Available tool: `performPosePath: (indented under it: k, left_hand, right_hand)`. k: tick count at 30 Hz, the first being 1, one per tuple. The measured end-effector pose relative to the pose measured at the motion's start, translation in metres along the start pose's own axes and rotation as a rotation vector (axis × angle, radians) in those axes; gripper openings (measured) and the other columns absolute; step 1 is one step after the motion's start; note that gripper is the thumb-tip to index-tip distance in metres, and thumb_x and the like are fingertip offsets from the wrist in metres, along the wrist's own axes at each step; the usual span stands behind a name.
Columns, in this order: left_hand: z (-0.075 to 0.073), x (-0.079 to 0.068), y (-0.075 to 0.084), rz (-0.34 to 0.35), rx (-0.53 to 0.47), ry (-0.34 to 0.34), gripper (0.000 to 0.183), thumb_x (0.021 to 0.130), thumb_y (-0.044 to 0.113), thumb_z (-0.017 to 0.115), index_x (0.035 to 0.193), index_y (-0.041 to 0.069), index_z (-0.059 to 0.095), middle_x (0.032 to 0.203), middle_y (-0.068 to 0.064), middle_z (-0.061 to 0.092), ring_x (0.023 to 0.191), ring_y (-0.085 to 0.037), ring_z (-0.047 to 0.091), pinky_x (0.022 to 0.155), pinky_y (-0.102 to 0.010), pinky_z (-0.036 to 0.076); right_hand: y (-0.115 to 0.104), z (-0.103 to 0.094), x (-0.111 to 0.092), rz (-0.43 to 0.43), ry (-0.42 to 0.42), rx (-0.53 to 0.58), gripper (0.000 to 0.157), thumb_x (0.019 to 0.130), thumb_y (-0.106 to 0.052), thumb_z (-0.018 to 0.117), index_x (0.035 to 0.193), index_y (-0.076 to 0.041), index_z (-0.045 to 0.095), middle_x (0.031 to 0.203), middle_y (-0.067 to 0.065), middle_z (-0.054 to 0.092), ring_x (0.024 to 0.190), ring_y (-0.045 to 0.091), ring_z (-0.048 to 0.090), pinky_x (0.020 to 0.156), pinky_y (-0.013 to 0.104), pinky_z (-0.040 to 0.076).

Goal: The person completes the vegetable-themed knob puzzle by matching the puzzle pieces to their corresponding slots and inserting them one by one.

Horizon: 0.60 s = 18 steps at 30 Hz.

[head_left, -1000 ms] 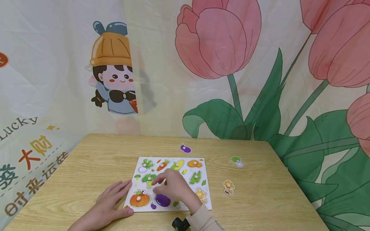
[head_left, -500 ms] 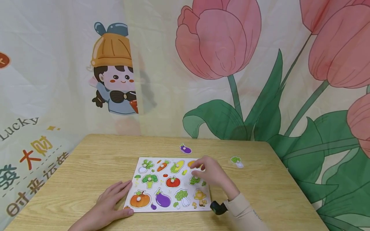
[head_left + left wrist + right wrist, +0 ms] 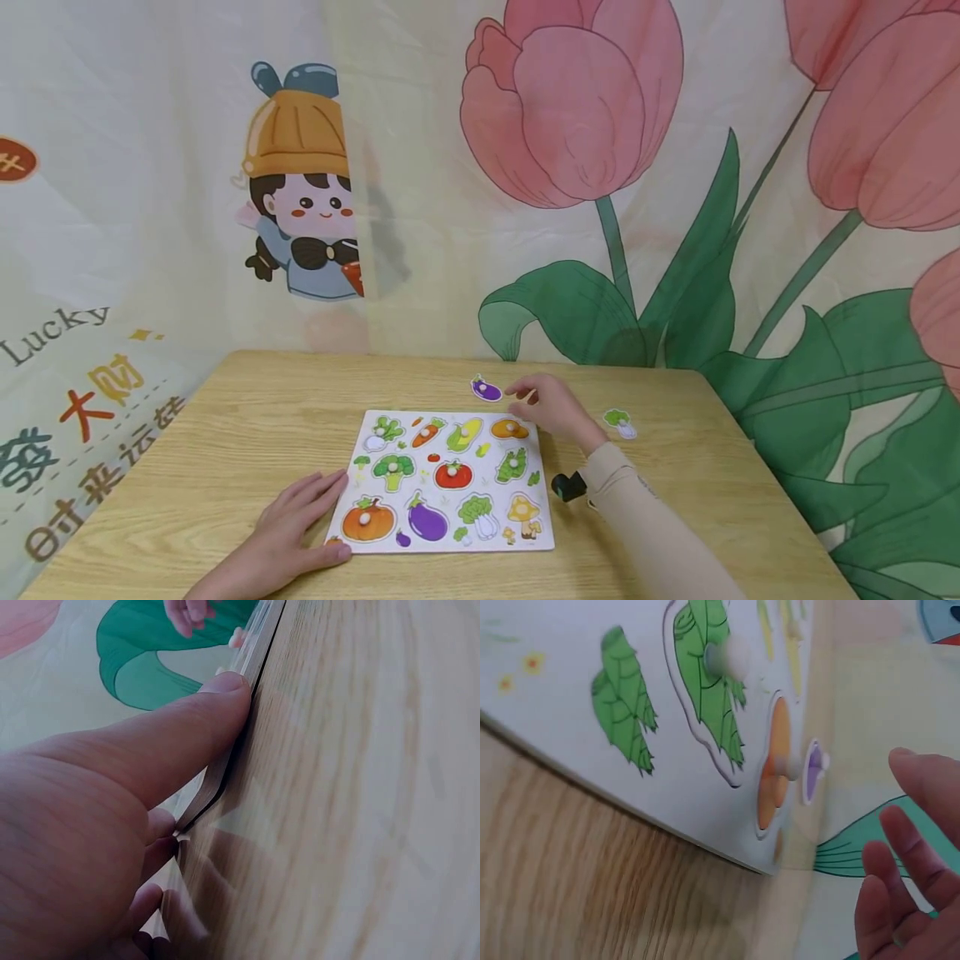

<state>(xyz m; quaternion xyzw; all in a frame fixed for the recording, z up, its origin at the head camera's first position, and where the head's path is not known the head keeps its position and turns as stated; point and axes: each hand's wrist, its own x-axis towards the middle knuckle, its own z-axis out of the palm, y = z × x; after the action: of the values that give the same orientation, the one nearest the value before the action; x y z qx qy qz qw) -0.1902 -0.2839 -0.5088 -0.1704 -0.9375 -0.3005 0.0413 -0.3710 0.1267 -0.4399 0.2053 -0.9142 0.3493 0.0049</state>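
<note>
A white vegetable knob puzzle board (image 3: 450, 546) lies on the table. My left hand (image 3: 288, 529) rests at its near left corner, thumb on the front edge and fingers along the left side. Past the far edge lies a loose purple eggplant piece (image 3: 487, 388). Just right of it reaches my right hand (image 3: 553, 407), thumb and fingers apart with nothing between them; the right wrist view shows this gap and the eggplant piece (image 3: 813, 771) ahead. Knobs stand on the pumpkin (image 3: 367, 520), tomato (image 3: 453, 474) and several others. The printed eggplant (image 3: 427, 522), bok choy (image 3: 477, 515) and mushroom (image 3: 523, 512) show none.
A loose bok choy piece (image 3: 620, 423) lies to the board's right. The right forearm hides nearly all of the mushroom piece. A black wrist camera (image 3: 567, 487) sits by the right cuff. Behind the wooden table (image 3: 300, 400) hangs a printed cloth (image 3: 420, 208).
My right hand has moved from over the middle of the board rightward, then away to beside the loose eggplant piece. The left hand stays at its corner.
</note>
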Motion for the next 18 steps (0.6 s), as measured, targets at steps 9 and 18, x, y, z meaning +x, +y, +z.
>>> performPosePath:
  k: [9, 18]
  left_hand:
    - [0.001, 0.0, 0.001, 0.004, 0.006, 0.007, 0.095, 0.085, 0.054, 0.085, 0.159, 0.006, 0.049, 0.163, -0.023, 0.044, 0.15, -0.05, 0.028, 0.108, -0.08, 0.023]
    - [0.0, 0.0, 0.001, 0.025, 0.01, 0.027, 0.093, 0.085, 0.051, 0.086, 0.158, 0.006, 0.05, 0.163, -0.02, 0.046, 0.149, -0.05, 0.029, 0.106, -0.078, 0.027]
  right_hand:
    - [0.009, 0.021, 0.036, 0.04, -0.027, 0.025, 0.027, 0.101, -0.017, 0.075, 0.128, -0.012, 0.077, 0.117, 0.006, 0.069, 0.099, 0.022, 0.06, 0.078, 0.03, 0.058]
    - [0.006, 0.037, 0.058, 0.078, -0.03, 0.023, 0.026, 0.101, -0.012, 0.073, 0.126, -0.012, 0.078, 0.124, 0.01, 0.067, 0.104, 0.024, 0.06, 0.092, 0.038, 0.057]
